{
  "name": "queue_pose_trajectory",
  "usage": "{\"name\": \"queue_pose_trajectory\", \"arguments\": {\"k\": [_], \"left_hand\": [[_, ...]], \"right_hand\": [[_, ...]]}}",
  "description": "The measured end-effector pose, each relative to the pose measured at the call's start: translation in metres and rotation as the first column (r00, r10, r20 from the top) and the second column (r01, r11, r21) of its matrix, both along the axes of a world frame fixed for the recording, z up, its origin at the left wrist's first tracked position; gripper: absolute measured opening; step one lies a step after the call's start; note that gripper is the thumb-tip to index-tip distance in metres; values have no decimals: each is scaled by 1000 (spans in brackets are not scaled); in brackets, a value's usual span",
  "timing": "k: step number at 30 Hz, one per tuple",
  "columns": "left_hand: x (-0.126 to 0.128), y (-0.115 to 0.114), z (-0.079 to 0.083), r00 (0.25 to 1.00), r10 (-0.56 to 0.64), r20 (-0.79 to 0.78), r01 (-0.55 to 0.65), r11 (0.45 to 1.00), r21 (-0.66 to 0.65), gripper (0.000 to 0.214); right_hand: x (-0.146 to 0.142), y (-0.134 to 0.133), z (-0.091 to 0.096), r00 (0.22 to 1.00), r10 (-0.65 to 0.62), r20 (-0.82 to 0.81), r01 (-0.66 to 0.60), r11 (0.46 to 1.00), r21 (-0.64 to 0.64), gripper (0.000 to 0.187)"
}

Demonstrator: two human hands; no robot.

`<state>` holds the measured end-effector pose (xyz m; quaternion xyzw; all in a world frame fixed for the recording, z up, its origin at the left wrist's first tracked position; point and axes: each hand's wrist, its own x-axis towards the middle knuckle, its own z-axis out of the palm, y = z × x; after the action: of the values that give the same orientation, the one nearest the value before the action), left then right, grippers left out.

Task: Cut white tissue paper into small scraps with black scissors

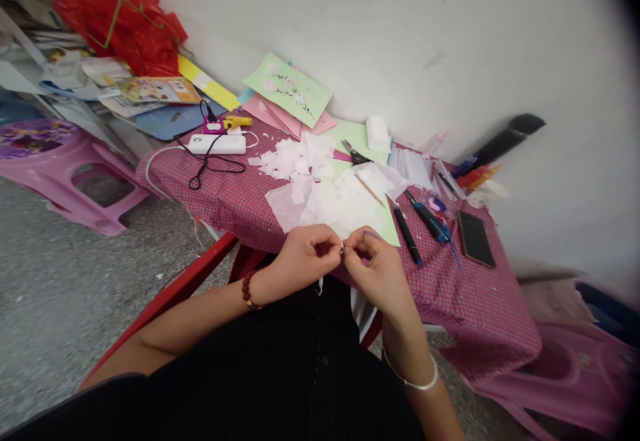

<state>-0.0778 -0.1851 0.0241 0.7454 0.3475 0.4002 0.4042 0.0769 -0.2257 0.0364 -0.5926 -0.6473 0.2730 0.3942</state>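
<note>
My left hand [307, 254] and my right hand [377, 267] meet at the near edge of a small table covered in red checked cloth [225, 187]. Both hands are closed in a pinch on a tiny piece of white tissue paper [342, 247] held between the fingertips; a thin strip hangs below. A bead bracelet circles my left wrist and a white band my right. Just beyond the hands lies a heap of white and pale pink tissue scraps [325, 187] on a green sheet.
On the table: scissors [355, 154], a wooden stick [370, 191], dark pens [407, 234], a black phone [475, 237], a white power bank [219, 144] with black cable, a yellow glue gun [237, 121], a green flowered card [289, 89]. A pink stool [70, 174] stands left.
</note>
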Motion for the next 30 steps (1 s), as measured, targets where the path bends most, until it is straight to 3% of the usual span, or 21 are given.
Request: {"name": "queue_pose_trajectory", "arguments": {"k": [12,18,26,30], "left_hand": [[0,1,-10,1000,-6,0,6,998,66,11],[1,1,-9,1000,-4,17,3,997,81,13],[1,-1,-3,998,8,64,-5,999,-38,14],[-3,2,-1,997,-15,73,27,987,-161,13]], "right_hand": [[2,0,-1,998,57,31,-56,998,-21,9],[0,1,-3,997,67,-47,-69,997,-27,11],[-1,5,-9,959,84,-271,-111,990,-83,11],[1,7,-8,939,93,-331,-136,985,-110,9]]}}
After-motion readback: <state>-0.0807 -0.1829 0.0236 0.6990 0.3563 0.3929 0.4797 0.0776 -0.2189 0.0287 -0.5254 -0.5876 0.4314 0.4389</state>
